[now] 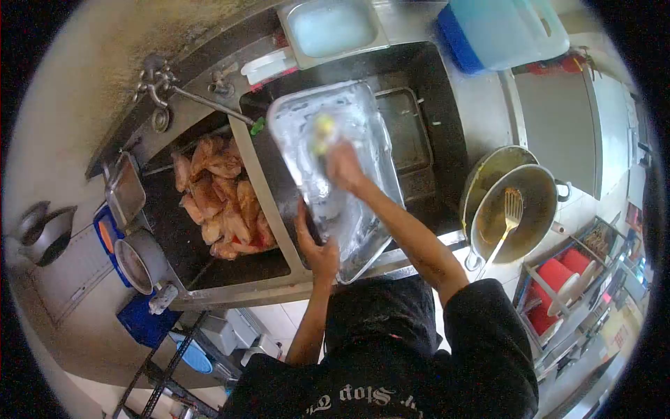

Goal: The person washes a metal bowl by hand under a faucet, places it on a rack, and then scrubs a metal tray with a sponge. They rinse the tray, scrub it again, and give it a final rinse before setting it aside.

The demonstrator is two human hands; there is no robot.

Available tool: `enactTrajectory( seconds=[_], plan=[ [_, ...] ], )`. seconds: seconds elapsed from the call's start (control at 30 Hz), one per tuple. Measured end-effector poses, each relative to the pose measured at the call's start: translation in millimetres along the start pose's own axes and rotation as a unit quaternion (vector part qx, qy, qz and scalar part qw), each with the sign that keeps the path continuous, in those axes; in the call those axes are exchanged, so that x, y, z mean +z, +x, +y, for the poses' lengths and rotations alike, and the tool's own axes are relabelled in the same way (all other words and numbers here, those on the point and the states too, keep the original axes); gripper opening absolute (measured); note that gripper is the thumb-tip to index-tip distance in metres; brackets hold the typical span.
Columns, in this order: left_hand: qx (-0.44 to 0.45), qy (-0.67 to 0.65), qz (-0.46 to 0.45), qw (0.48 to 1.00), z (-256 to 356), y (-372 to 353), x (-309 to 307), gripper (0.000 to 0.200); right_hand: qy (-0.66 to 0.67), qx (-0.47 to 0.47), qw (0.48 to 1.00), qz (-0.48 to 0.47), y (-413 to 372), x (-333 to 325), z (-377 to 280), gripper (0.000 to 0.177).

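A large metal tray [363, 126], wet and soapy, leans tilted over the right sink basin [447, 133]. My left hand [317, 248] grips its lower left edge. My right hand [342, 164] presses a yellow-green sponge [323, 127] against the tray's inner face, near its upper middle. Another metal pan [408, 136] lies in the basin behind the tray.
The left basin holds several raw chicken pieces [220, 199] under a wall tap [164, 84]. Stacked pans with a fork-like utensil [513, 209] stand to the right. A blue container [502, 28] and a small steel pan [333, 28] sit behind the sink. Red cups [558, 276] rest at lower right.
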State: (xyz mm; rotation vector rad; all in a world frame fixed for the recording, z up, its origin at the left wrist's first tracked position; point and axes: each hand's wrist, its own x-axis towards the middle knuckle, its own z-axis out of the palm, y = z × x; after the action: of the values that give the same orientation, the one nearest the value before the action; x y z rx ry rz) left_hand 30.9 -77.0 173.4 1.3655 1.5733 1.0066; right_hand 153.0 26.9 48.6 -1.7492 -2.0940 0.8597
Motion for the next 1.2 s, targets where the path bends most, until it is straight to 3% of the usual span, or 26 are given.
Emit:
enactTrajectory(
  seconds=[0.03, 0.1, 0.13, 0.2, 0.23, 0.27, 0.3, 0.33, 0.37, 0.4, 0.43, 0.5, 0.53, 0.57, 0.63, 0.7, 0.73, 0.77, 0.8, 0.83, 0.9, 0.97, 1.0, 1.1, 1.13, 1.2],
  plan=[
    [-0.090, -0.068, 0.007, 0.994, -2.5, -1.1, 0.7, 0.071, -0.008, -0.232, 0.918, 0.321, -10.0, -31.9, -23.3, 0.021],
    [-0.203, -0.132, -0.011, 0.970, -3.1, -10.7, -5.5, 0.071, 0.090, -0.040, 0.992, 0.084, -19.8, 2.8, 16.5, 0.025],
    [-0.197, -0.134, -0.006, 0.971, -7.0, -14.4, -0.8, 0.071, 0.089, -0.048, 0.991, 0.088, -5.8, -5.7, 19.0, 0.025],
    [-0.037, 0.173, -0.075, 0.981, -16.1, -25.6, 5.0, 0.070, 0.103, 0.209, 0.971, 0.060, 17.2, -9.7, 8.9, 0.029],
    [-0.035, 0.175, -0.077, 0.981, -16.1, -22.0, 9.7, 0.070, 0.106, 0.210, 0.970, 0.063, 21.9, -0.1, 0.4, 0.029],
    [-0.042, 0.171, -0.086, 0.981, -16.7, -15.7, 12.4, 0.070, 0.141, 0.122, 0.958, 0.216, 22.9, 18.7, -12.9, 0.028],
    [-0.052, 0.166, -0.093, 0.980, -16.7, -14.2, 11.7, 0.070, 0.172, 0.030, 0.916, 0.361, 20.0, 32.0, -27.0, 0.027],
    [-0.029, 0.166, -0.111, 0.979, -22.8, -13.1, 9.2, 0.070, 0.175, 0.028, 0.916, 0.360, 17.7, 31.4, -42.2, 0.027],
    [-0.027, 0.168, -0.107, 0.980, -27.0, -14.9, 8.4, 0.070, 0.455, 0.079, 0.848, 0.262, 14.5, 29.3, -57.4, 0.027],
    [-0.070, 0.162, -0.117, 0.977, -25.5, -15.0, 8.5, 0.071, 0.690, 0.122, 0.700, 0.137, 9.6, 22.5, -67.8, 0.026],
    [-0.112, 0.155, -0.130, 0.973, -25.0, -13.9, 9.6, 0.071, 0.690, 0.118, 0.700, 0.140, 5.7, 1.6, -76.0, 0.026],
    [-0.110, 0.132, -0.137, 0.976, -32.0, -19.3, 12.6, 0.071, 0.570, 0.102, 0.783, 0.228, -6.6, -41.7, -89.1, 0.026],
    [-0.107, 0.109, -0.144, 0.978, -35.9, -21.5, 15.4, 0.071, 0.572, 0.085, 0.800, 0.160, -0.5, -46.7, -82.8, 0.030],
    [-0.101, 0.086, -0.148, 0.980, -39.8, -20.5, 18.7, 0.072, 0.571, 0.083, 0.801, 0.162, -9.3, -55.2, -82.9, 0.030],
    [-0.087, 0.102, -0.153, 0.979, -26.6, -16.1, 20.2, 0.068, 0.374, -0.105, 0.906, 0.169, -50.7, -67.5, -88.7, 0.032],
    [-0.209, 0.025, -0.265, 0.941, -15.7, -12.4, 18.1, 0.056, 0.382, -0.088, 0.911, 0.128, -96.2, -68.5, -86.8, 0.034],
    [-0.333, -0.289, -0.096, 0.893, -20.2, -24.3, 27.2, 0.043, 0.376, -0.089, 0.913, 0.128, -108.7, -68.8, -80.2, 0.034],
    [-0.333, -0.293, -0.098, 0.891, -26.0, -31.4, 30.6, 0.043, 0.366, -0.020, 0.927, 0.074, -119.8, -67.8, -74.8, 0.033],
    [-0.282, -0.438, -0.095, 0.849, -7.5, -33.2, 32.2, 0.042, 0.357, 0.051, 0.933, 0.018, -130.2, -70.9, -73.4, 0.031],
    [-0.223, -0.571, -0.088, 0.785, 2.5, -35.4, 34.4, 0.040, 0.356, 0.052, 0.933, 0.015, -140.0, -73.7, -71.9, 0.031],
    [-0.238, -0.583, -0.042, 0.776, -23.2, -34.3, 35.7, 0.046, 0.263, 0.033, 0.964, -0.018, -160.7, -81.3, -69.3, 0.022],
    [-0.396, -0.329, 0.054, 0.856, -63.8, -25.1, 37.1, 0.051, 0.208, 0.002, 0.977, -0.056, -181.5, -82.9, -68.2, 0.019],
    [-0.313, -0.312, 0.114, 0.890, -55.7, -21.3, 42.2, 0.057, 0.152, -0.032, 0.983, -0.094, -191.5, -83.5, -66.3, 0.018],
    [-0.255, -0.282, 0.165, 0.910, -69.0, -24.5, 41.5, 0.061, 0.048, -0.043, 0.997, -0.051, -217.2, -66.2, -45.1, 0.018],
    [-0.223, -0.268, 0.226, 0.910, -27.4, -19.2, 50.2, 0.065, -0.018, -0.025, 0.986, -0.161, -216.2, -70.0, -30.0, 0.024],
    [-0.211, -0.251, 0.206, 0.922, -24.6, -14.8, 44.7, 0.065, -0.022, -0.005, 0.994, -0.107, -206.0, -56.9, 10.5, 0.027]
  ],
)
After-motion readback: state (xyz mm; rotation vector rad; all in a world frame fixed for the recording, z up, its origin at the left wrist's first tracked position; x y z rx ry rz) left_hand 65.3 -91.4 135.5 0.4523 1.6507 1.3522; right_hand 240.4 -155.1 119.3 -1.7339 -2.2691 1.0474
